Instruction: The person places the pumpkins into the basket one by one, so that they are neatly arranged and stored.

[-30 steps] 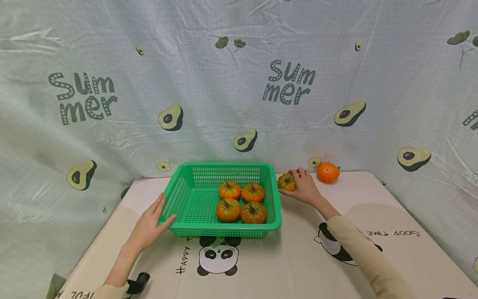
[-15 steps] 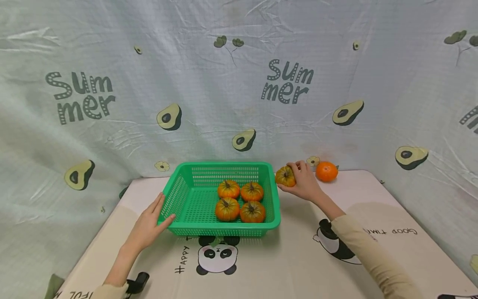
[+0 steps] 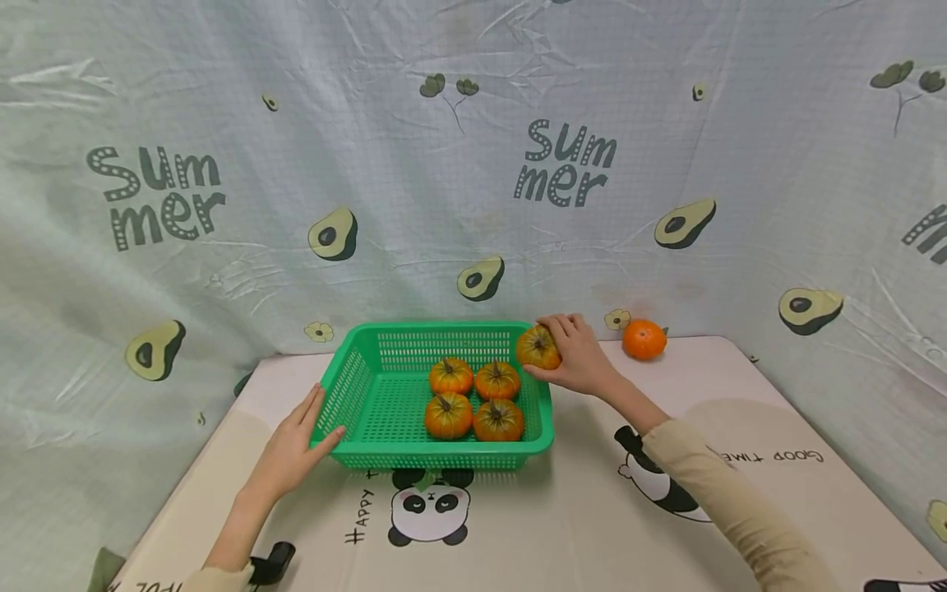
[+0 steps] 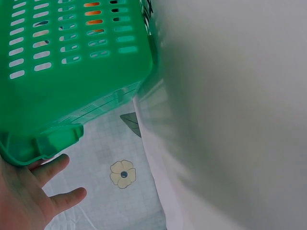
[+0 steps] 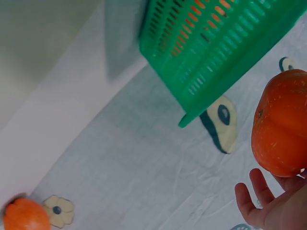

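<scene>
In the head view, my right hand (image 3: 580, 359) grips a small pumpkin (image 3: 538, 349), greenish-yellow on top with a brown stem. It is raised over the right rim of the green plastic basket (image 3: 436, 448). The right wrist view shows that pumpkin's smooth orange underside (image 5: 283, 127) beyond the basket wall. My left hand (image 3: 284, 452) rests against the basket's left side, its fingers straight along the rim and its thumb on the front corner. Several similar pumpkins (image 3: 447, 415) sit grouped in the right half of the basket.
An orange pumpkin (image 3: 644, 339) lies at the back right of the table (image 3: 592, 510), close to the hanging avocado-print sheet (image 3: 414, 189). The sheet rises right behind the basket and also covers both sides. Panda drawings mark the tablecloth.
My right hand has lifted the small pumpkin from beside the basket and carried it left, over the right rim. The left hand has stayed at the basket's left side.
</scene>
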`<action>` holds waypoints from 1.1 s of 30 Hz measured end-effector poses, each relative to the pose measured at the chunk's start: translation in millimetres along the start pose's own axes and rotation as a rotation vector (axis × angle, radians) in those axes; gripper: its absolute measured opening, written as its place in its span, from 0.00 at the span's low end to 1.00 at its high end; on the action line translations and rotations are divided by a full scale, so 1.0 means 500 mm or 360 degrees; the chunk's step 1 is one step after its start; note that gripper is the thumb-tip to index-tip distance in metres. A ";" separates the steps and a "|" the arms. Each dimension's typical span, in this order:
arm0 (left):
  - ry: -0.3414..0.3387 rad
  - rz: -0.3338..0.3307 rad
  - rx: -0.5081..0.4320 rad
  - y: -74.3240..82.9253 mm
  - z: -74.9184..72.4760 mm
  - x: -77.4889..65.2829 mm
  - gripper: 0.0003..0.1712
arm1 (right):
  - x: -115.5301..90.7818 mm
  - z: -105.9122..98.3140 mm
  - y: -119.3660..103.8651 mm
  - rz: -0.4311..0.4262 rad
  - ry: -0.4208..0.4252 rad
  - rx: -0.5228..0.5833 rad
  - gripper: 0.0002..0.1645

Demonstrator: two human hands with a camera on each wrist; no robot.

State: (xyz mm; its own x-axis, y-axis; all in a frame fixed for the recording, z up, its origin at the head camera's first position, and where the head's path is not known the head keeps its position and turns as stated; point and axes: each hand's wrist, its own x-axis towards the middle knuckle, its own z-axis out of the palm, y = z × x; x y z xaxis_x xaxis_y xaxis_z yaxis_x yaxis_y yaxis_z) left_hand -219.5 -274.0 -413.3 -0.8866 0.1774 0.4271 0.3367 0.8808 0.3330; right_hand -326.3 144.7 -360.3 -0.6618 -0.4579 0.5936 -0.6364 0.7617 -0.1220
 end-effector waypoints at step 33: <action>-0.0002 -0.0020 0.0011 0.003 0.000 -0.002 0.43 | 0.168 0.010 -0.201 -0.0272 -0.0165 0.0071 0.35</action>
State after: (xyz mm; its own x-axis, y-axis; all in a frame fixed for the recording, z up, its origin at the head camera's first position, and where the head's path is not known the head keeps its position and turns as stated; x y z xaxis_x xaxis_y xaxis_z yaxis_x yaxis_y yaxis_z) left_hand -218.3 -273.1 -413.1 -0.8913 0.1670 0.4215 0.3233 0.8859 0.3326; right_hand -319.8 27.3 -302.2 -0.5784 -0.6251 0.5241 -0.7582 0.6490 -0.0627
